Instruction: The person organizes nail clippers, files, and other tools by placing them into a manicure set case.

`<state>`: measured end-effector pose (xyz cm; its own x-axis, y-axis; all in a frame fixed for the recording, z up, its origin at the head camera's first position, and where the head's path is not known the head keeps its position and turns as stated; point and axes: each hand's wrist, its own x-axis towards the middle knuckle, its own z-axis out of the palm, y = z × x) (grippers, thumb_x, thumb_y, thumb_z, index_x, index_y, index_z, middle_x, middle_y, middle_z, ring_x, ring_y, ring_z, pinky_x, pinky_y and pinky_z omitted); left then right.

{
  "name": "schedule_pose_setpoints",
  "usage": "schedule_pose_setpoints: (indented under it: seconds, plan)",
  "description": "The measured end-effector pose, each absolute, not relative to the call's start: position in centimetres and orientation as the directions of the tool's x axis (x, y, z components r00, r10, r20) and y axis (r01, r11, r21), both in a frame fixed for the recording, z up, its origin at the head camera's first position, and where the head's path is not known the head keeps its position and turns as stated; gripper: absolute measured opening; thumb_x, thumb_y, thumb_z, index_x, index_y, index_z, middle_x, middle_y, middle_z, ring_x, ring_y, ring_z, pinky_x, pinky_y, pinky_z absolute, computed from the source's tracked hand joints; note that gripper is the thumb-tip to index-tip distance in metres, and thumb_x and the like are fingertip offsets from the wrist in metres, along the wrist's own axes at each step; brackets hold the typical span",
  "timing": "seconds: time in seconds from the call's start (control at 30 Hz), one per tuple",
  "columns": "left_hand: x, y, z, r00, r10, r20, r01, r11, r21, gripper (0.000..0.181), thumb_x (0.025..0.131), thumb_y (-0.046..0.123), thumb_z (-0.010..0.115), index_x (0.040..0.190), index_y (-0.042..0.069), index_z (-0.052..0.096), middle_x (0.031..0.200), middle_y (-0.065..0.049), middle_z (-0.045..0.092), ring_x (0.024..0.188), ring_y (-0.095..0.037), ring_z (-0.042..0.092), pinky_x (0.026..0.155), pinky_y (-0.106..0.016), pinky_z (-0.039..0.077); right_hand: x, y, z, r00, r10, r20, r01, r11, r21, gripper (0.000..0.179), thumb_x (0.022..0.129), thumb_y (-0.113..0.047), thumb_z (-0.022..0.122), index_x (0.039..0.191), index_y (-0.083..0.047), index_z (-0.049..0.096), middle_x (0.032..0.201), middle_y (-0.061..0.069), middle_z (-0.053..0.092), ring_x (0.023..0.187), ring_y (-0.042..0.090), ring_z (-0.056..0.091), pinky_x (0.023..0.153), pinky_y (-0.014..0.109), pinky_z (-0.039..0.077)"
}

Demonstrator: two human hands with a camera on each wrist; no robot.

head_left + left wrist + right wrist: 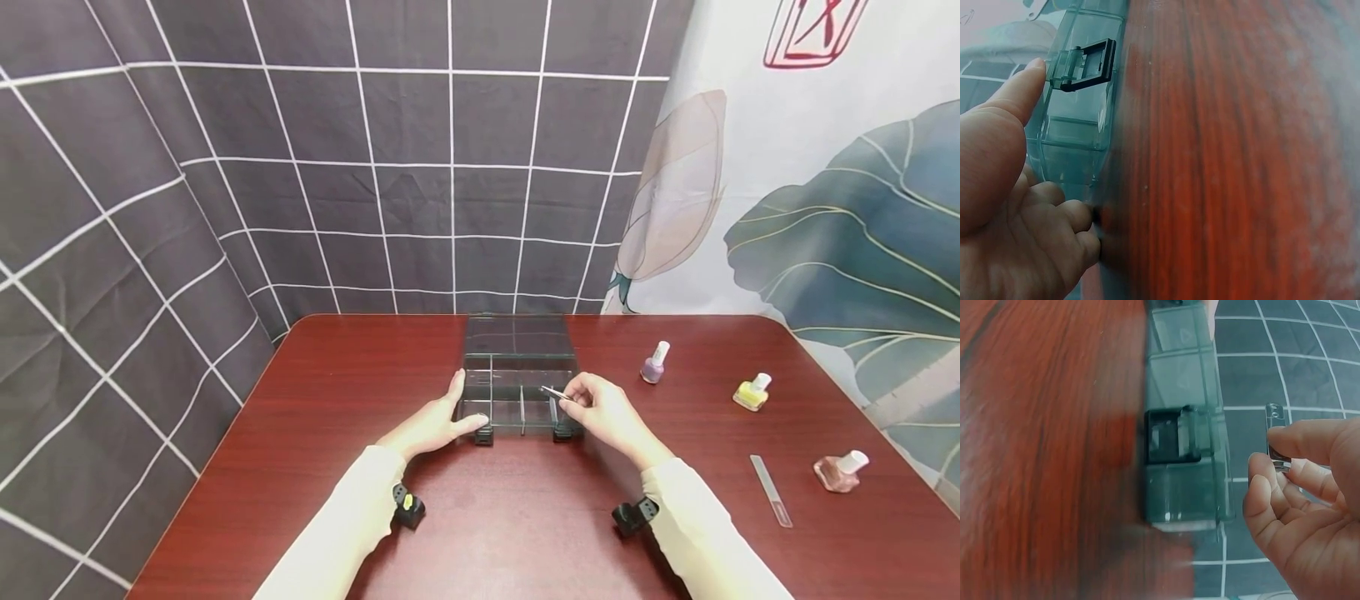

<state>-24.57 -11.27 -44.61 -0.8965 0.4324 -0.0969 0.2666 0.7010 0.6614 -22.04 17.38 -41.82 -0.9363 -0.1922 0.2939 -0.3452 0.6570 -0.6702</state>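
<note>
A clear plastic compartment box (507, 423) stands on the table with its lid (517, 335) raised at the back and two black latches (484, 435) along its front. My left hand (431, 427) holds the box at its left front corner, thumb by the left latch, fingers along the side wall. Between thumb and fingers of my right hand (609, 417) is a small shiny metal nail clipper (553, 392), held over the right part of the box. In the right wrist view the nail clipper (1275, 419) points upward, above the box's edge.
Right of the box are a purple nail polish bottle (654, 365), a yellow one (752, 393) and a brownish-pink one (838, 472). A nail file (770, 490) lies near the pink bottle. The reddish wooden table (360, 367) ends at a tile-patterned curtain (405, 200).
</note>
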Motion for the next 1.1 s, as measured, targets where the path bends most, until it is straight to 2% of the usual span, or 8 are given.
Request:
schedule_pose_setpoints:
  seconds: [0.1, 0.53, 0.87, 1.1]
  plan:
    - [-24.6, -11.2, -44.6, -0.896, 0.432, -0.099, 0.263, 0.699, 0.665, 0.099, 0.084, 0.057, 0.057, 0.15, 0.009, 0.001, 0.152, -0.015, 0.019, 0.128, -0.028, 0.039, 0.104, -0.041, 0.03, -22.2, 16.8, -41.6, -0.934, -0.196, 0.298, -0.351, 0.652, -0.672, 0.011, 0.077, -0.005, 0.071, 0.078, -0.01, 0.061, 0.067, -0.005, 0.054, 0.064, 0.011, 0.051, 0.057, 0.025, 0.042]
    - [-24.5, -11.2, -44.5, -0.902, 0.418, -0.103, 0.249, 0.701, 0.668, 0.098, 0.085, 0.056, 0.058, 0.15, 0.01, 0.002, 0.147, -0.019, 0.029, 0.126, -0.028, 0.042, 0.102, -0.042, 0.032, -22.7, 13.5, -41.9, -0.926, -0.199, 0.319, -0.368, 0.658, -0.657, 0.012, 0.075, -0.007, 0.073, 0.075, -0.011, 0.061, 0.07, -0.005, 0.056, 0.064, 0.01, 0.051, 0.06, 0.025, 0.044]
    - [-24.5, -11.2, -44.3, -0.892, 0.446, -0.076, 0.289, 0.691, 0.663, 0.097, 0.087, 0.053, 0.057, 0.149, 0.004, 0.002, 0.148, -0.019, 0.025, 0.124, -0.029, 0.044, 0.102, -0.041, 0.033, -23.0, 11.5, -42.4, -0.947, -0.143, 0.289, -0.309, 0.656, -0.689, 0.013, 0.074, -0.006, 0.072, 0.073, -0.01, 0.06, 0.068, -0.003, 0.056, 0.062, 0.01, 0.051, 0.06, 0.027, 0.044]
    - [-24.6, -11.2, -44.6, -0.895, 0.44, -0.075, 0.285, 0.693, 0.662, 0.096, 0.087, 0.053, 0.057, 0.15, 0.005, 0.002, 0.15, -0.017, 0.021, 0.126, -0.027, 0.042, 0.103, -0.039, 0.032, -23.1, 10.4, -42.4, -0.949, -0.137, 0.283, -0.295, 0.696, -0.655, 0.013, 0.074, -0.008, 0.072, 0.071, -0.011, 0.059, 0.067, -0.003, 0.053, 0.06, 0.011, 0.049, 0.059, 0.028, 0.043]
